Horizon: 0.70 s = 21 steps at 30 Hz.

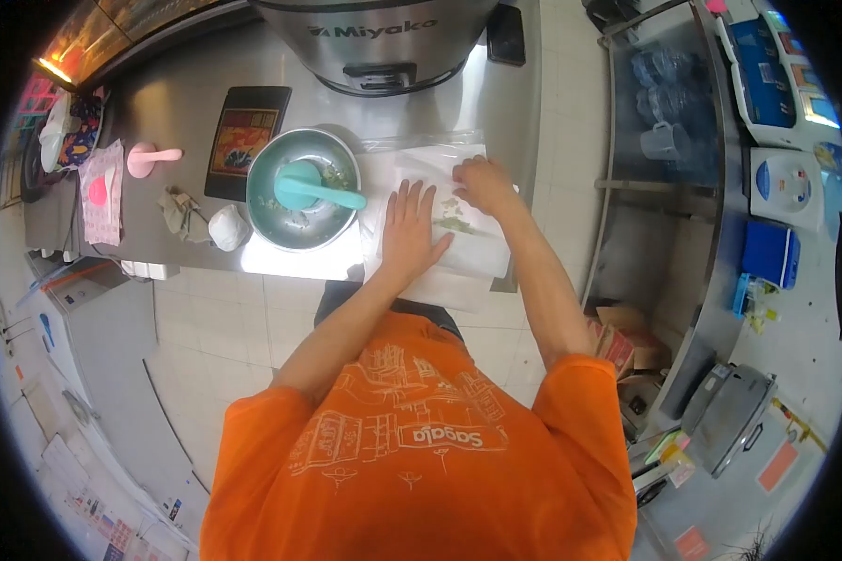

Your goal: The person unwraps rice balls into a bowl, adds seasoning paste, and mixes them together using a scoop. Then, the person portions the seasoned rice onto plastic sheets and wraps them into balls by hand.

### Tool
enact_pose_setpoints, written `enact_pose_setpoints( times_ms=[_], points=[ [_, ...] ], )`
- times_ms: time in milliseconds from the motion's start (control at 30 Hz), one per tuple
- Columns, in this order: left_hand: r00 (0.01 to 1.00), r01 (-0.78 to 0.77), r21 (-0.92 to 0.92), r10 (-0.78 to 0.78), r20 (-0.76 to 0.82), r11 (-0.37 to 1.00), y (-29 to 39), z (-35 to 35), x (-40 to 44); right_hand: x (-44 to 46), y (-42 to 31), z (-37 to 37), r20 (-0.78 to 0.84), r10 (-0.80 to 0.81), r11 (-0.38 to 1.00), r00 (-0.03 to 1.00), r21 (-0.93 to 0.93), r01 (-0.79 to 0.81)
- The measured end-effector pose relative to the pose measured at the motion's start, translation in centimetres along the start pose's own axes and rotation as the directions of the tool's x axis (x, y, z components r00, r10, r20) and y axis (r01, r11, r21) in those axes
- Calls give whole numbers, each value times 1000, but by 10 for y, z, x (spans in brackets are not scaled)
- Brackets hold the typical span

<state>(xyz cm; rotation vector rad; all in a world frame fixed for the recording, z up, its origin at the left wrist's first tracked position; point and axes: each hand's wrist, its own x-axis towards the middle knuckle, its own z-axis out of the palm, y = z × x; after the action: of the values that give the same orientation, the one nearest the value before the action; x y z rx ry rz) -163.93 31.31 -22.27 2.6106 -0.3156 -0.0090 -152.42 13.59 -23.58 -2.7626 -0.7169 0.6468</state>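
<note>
My left hand (407, 224) lies flat on white wrapping paper (477, 248), its fingers spread and pointing away from me. Over the upper right of the paper, my right hand (486, 187) is closed with curled fingers; what they pinch is hidden. Between both hands, a small patch of greenish and pale food bits (454, 222) shows on or through the paper. Left of my left hand stands a steel bowl (269, 220) with food residue on its inside. A teal rice scoop (323, 193) rests in it, the handle reaching over the right rim.
A large Miyako cooker (374, 47) stands behind the paper, a dark phone (505, 35) to its right. Left on the steel counter (196, 229) are a dark printed box (243, 136), a pink scoop (150, 159) and crumpled cloth (183, 215). A shelf rack (660, 187) stands at right.
</note>
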Motion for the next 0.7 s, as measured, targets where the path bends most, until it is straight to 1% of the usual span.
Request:
enact_pose_setpoints(
  times_ms=[67, 167, 233, 267, 367, 467, 533, 567, 667, 700],
  points=[
    [1000, -18, 15, 18, 9, 1000, 0, -2, 0, -13, 0, 8, -51, -53, 998, 997, -41, 51],
    [999, -43, 11, 43, 22, 999, -1, -8, 6, -34, -10, 9, -331, -61, 995, 942, 58, 85],
    [997, -78, -5, 78, 31, 997, -1, -11, 6, -46, -25, 0, -470, -55, 998, 881, -19, 53],
    [998, -55, -10, 56, 41, 998, -1, -10, 4, -49, -30, -3, -538, -54, 998, 841, -54, 30],
    [998, -16, -7, 16, 59, 1000, -1, -8, 6, -31, -7, 33, -466, -101, 994, 879, -18, 104],
    [998, -17, 1, 17, 62, 1000, -1, -8, 8, -13, 4, 41, -381, 16, 1000, 925, 22, -8],
    [998, -35, -3, 35, 51, 999, -3, -7, 3, -7, 1, 18, -162, 16, 1000, 987, -3, -17],
    [998, -32, 9, 32, 58, 999, -5, -6, 0, -8, -3, 12, -47, 19, 1000, 999, -12, -20],
    [998, -36, 22, 35, 53, 999, -10, -4, 4, -12, -3, 16, -85, -30, 996, 996, -91, 22],
    [998, -32, 11, 31, 46, 999, -10, -5, 4, -14, -2, 17, -78, -16, 999, 997, -41, 13]
  ],
)
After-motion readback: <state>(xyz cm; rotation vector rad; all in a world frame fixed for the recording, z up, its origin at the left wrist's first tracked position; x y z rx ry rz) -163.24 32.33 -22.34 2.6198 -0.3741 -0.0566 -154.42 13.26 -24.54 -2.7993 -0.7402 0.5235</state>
